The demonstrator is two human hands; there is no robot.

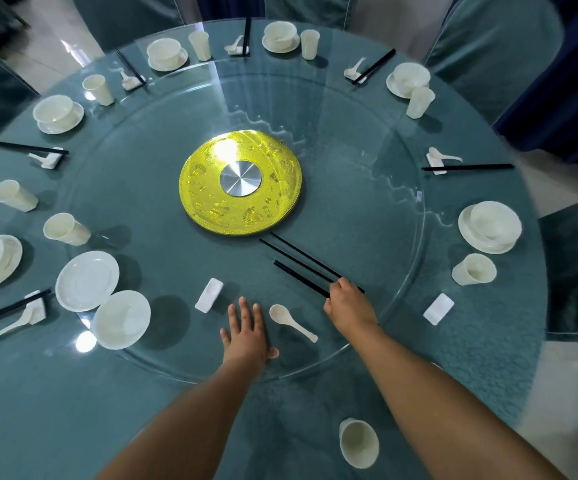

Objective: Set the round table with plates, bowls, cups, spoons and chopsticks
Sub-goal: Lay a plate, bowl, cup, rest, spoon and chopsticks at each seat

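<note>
Black chopsticks [310, 266] lie on the glass turntable [367, 140] ahead and to the right of me, and that is what my next move turns on. Their long axis runs on a slant, from the far tips near the gold centre disc [240, 183] down and rightward to the near ends under my right hand [344, 301]. That hand is curled over those near ends and seems to be pinching them; my knuckles hide exactly how many sticks it has hold of. I count three dark lines, so there may be two pairs lying close together, but I cannot tell for sure.

My left hand [247, 332] lies flat on the glass with its fingers spread, holding nothing, just beside a white spoon [292, 322] whose handle points toward my right forearm. A chopstick rest [208, 295] sits beyond that hand, a second rest [439, 309] lies off the turntable to my right, and a cup [359, 442] stands close to me between my arms. A loose plate [87, 280] and bowl [121, 319] wait at the left.

I judge the right hand is plainly the one to carry the chopsticks to a rest. The far place settings are small and slightly blurred.
</note>
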